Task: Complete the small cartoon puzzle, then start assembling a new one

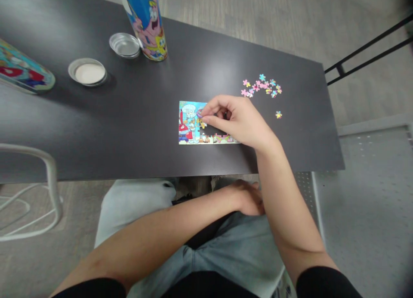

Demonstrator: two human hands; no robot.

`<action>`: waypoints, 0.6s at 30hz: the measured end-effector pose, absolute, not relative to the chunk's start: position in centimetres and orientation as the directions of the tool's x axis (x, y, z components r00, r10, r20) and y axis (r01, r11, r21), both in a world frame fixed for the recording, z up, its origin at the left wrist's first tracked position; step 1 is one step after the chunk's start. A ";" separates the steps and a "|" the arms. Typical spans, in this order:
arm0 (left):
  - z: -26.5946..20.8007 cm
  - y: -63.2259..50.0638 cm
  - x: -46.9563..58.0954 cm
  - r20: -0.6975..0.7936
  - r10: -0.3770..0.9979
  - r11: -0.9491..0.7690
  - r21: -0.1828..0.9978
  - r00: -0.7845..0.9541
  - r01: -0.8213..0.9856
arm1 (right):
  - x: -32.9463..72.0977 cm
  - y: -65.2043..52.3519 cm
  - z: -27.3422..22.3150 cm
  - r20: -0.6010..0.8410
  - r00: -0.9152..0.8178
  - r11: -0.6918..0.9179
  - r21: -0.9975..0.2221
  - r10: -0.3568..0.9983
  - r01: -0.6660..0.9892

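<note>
A partly assembled jigsaw puzzle [184, 136] with a bright cartoon picture lies on the dark table, a bare gap showing in its middle. Over it, my right hand [240, 119] pinches a small puzzle piece [199, 113] with purple on it, at the gap's upper left edge. My wrist and palm cover the puzzle's right part. My left hand [248, 198] rests on my lap below the table edge, close to my right forearm; its fingers are mostly hidden.
Loose puzzle pieces [264, 85] lie at the table's right, with a single piece [278, 114] apart from them. A cartoon-printed canister [150, 26] stands at the back beside two round metal lids [124, 45]. Another canister [24, 69] is at far left, a white chair frame [51, 173] below it.
</note>
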State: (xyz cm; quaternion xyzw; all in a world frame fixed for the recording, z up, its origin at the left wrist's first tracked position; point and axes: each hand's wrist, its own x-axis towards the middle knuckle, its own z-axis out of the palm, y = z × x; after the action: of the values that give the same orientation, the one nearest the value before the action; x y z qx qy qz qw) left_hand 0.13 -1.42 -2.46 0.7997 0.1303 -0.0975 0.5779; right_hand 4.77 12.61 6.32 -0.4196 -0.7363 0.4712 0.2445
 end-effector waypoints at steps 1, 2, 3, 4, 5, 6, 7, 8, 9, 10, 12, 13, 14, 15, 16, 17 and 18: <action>-2.4 -1.4 0.2 -0.299 0.086 -0.303 0.901 0.950 0.311 | 4.7 12.7 6.2 -0.036 -0.531 0.211 -0.893 0.846 0.397; -2.3 -1.3 0.3 -0.292 0.082 -0.306 0.903 0.953 0.303 | 4.7 12.7 6.2 -0.037 -0.532 0.218 -0.886 0.846 0.409; -2.2 -1.3 0.3 -0.287 0.080 -0.307 0.904 0.955 0.297 | 4.7 12.7 6.1 -0.038 -0.530 0.225 -0.878 0.847 0.422; -2.2 -1.3 0.3 -0.282 0.079 -0.308 0.905 0.956 0.293 | 4.7 12.7 6.1 -0.037 -0.527 0.233 -0.870 0.849 0.436; -2.1 -1.3 0.4 -0.279 0.077 -0.309 0.906 0.957 0.289 | 4.7 12.7 6.1 -0.035 -0.523 0.240 -0.861 0.851 0.449; -2.1 -1.3 0.4 -0.277 0.074 -0.310 0.907 0.958 0.286 | 4.8 12.7 6.1 -0.031 -0.519 0.248 -0.852 0.854 0.460; -2.1 -1.3 0.4 -0.275 0.071 -0.311 0.907 0.959 0.283 | 4.7 12.7 6.1 -0.028 -0.514 0.255 -0.844 0.857 0.471; -2.2 -1.4 0.4 -0.274 0.068 -0.312 0.908 0.959 0.281 | 4.7 12.7 6.1 -0.023 -0.508 0.261 -0.837 0.861 0.480; -2.2 -1.4 0.4 -0.272 0.065 -0.312 0.909 0.960 0.278 | 4.7 12.7 6.1 -0.022 -0.505 0.265 -0.831 0.863 0.489; -2.4 -1.4 0.5 -0.269 0.064 -0.311 0.910 0.961 0.275 | 4.7 12.7 6.2 -0.025 -0.502 0.265 -0.825 0.864 0.498; -2.6 -1.4 0.6 -0.262 0.063 -0.309 0.912 0.963 0.269 | 4.7 12.7 6.3 -0.035 -0.502 0.267 -0.813 0.864 0.517; -2.8 -1.4 0.6 -0.257 0.063 -0.307 0.915 0.964 0.263 | 4.7 12.8 6.4 -0.034 -0.500 0.271 -0.807 0.865 0.524; -2.9 -1.5 0.7 -0.249 0.062 -0.305 0.917 0.967 0.256 | 4.7 12.8 6.5 -0.027 -0.500 0.280 -0.802 0.866 0.527; -3.0 -1.5 0.8 -0.240 0.061 -0.303 0.920 0.969 0.247 | 4.7 12.8 6.6 -0.014 -0.498 0.290 -0.798 0.867 0.527; -3.1 -1.5 0.9 -0.231 0.060 -0.301 0.923 0.971 0.238 | 4.7 12.9 6.6 -0.003 -0.499 0.301 -0.795 0.867 0.527; -3.1 -1.4 0.9 -0.221 0.059 -0.298 0.927 0.973 0.229 | 4.7 12.9 6.7 0.003 -0.497 0.305 -0.792 0.868 0.529; -3.1 -1.4 1.0 -0.213 0.059 -0.295 0.929 0.975 0.221 | 4.8 12.9 6.8 -0.004 -0.497 0.303 -0.789 0.868 0.535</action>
State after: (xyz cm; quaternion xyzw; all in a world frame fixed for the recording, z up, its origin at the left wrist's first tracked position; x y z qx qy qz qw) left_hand 0.98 -1.45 -3.14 0.8018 0.0874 -0.0691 0.5872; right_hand 4.78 12.91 6.84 -0.4514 -0.7769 0.3805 0.2187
